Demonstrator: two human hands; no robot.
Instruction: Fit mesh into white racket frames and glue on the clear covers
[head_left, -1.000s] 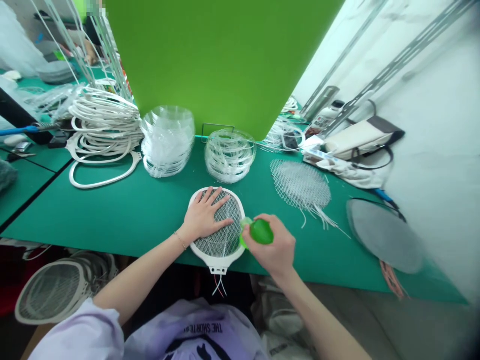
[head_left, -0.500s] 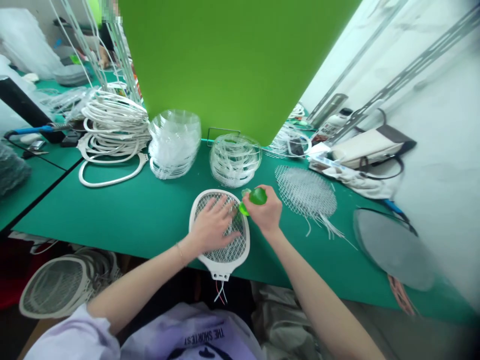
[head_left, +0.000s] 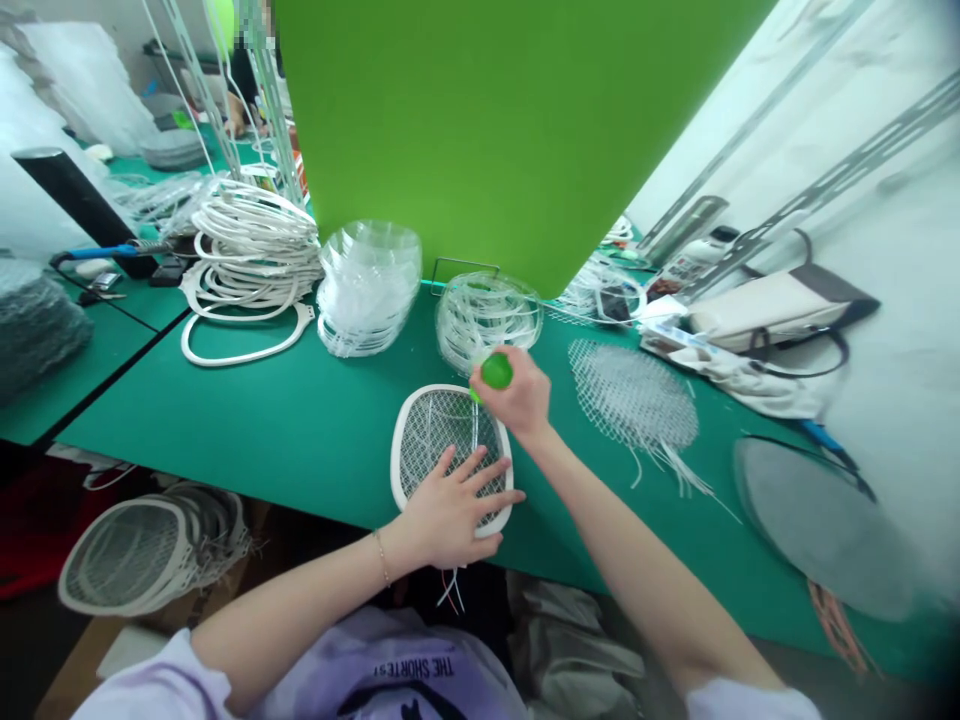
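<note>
A white-framed mosquito swatter head (head_left: 395,455) with a metal mesh lies flat on the green table in front of me. Red and white wires stick out below its near end. Fingers spread, my left hand (head_left: 454,510) rests flat over the near half of the mesh and frame. My right hand (head_left: 519,392) is closed around a tool with a green handle (head_left: 496,371), above the far right part of the frame. A thin shiny shaft seems to run down from it toward the mesh; its tip is hard to make out.
Behind stand stacks of white frames (head_left: 251,260), clear plastic rings (head_left: 367,290) and more clear rings (head_left: 489,315). Mesh sheets (head_left: 637,395) and grey mesh (head_left: 817,520) lie to the right. A green panel (head_left: 510,130) rises at the back. Finished-looking swatter heads (head_left: 127,555) sit lower left.
My left hand has slid toward me, from the middle of the mesh to its near end. My right hand has moved up to the far right rim with the green-handled tool.
</note>
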